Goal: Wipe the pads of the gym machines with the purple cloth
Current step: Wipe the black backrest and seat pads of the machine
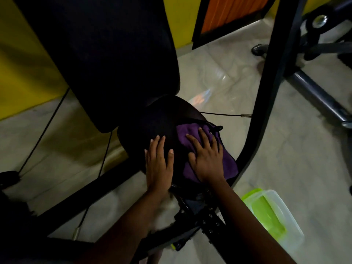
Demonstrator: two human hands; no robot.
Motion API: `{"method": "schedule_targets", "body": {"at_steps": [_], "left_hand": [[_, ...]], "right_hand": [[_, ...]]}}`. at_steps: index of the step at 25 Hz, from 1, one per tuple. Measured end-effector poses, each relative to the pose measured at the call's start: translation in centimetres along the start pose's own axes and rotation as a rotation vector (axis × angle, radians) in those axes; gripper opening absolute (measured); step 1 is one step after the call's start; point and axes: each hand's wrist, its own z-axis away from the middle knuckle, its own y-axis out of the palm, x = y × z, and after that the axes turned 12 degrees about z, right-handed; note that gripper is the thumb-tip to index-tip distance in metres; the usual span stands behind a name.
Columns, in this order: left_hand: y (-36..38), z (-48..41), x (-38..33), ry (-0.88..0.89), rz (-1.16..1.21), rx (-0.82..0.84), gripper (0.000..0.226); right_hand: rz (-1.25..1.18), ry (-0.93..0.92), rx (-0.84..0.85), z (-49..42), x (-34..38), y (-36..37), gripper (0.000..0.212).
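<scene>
I note my right hand (206,159) pressed flat, fingers spread, on the purple cloth (192,138) covering the seat pad's (152,121) three o'clock side. Left hand (159,161) flat, fingers extended, gripping nothing.

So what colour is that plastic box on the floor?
The plastic box is clear with a bright lime-green lid or rim, seen in the head view, lower right.

This is a gym. A big black workout machine has a padded seat (152,119) and back pad (106,54), thin cables (43,130), and a curved metal frame (266,92) on a shiny floor (219,77).
</scene>
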Motion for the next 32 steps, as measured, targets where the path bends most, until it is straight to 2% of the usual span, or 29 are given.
{"method": "schedule_targets", "body": {"at_steps": [3, 8, 11, 13, 17, 22, 24, 29, 32], "left_hand": [[0.4, -1.9, 0.9, 0.126, -0.133, 0.068, 0.068], [1.3, -6.6, 0.9, 0.245, -0.321, 0.154, 0.069], [3.0, -9.3, 0.3, 0.239, -0.478, 0.262, 0.077], [3.9, -9.6, 0.6, 0.245, -0.586, 0.243, 0.074], [4.1, -9.4, 1.2, 0.284, -0.595, 0.191, 0.064], [4.1, -9.6, 1.3, 0.311, -0.571, 0.190, 0.062], [4.2, -9.7, 1.4, 0.323, -0.555, 0.183, 0.060], [4.2, -9.7, 1.4, 0.325, -0.562, 0.180, 0.059], [4.1, -9.8, 1.2, 0.324, -0.584, 0.183, 0.060]], "right_hand": [[-0.108, 0.170, 0.089, -3.5, -1.6, -0.6, 0.070], [-0.177, 0.035, -0.089, 1.7, -3.7, 0.7, 0.059], [-0.310, 0.159, 0.046, -0.8, -6.0, 0.8, 0.068], [-0.389, 0.100, 0.165, -4.3, -7.3, 1.0, 0.075], [-0.528, -0.102, 0.319, -11.2, -7.8, 2.0, 0.063], [-0.548, -0.266, 0.418, -20.3, -4.7, 3.2, 0.070], [-0.554, -0.307, 0.448, -23.0, -3.2, 3.5, 0.066], [-0.632, -0.300, 0.415, -23.0, -3.1, 3.5, 0.054], [-0.703, -0.184, 0.367, -19.2, -5.2, 3.1, 0.053]]}}
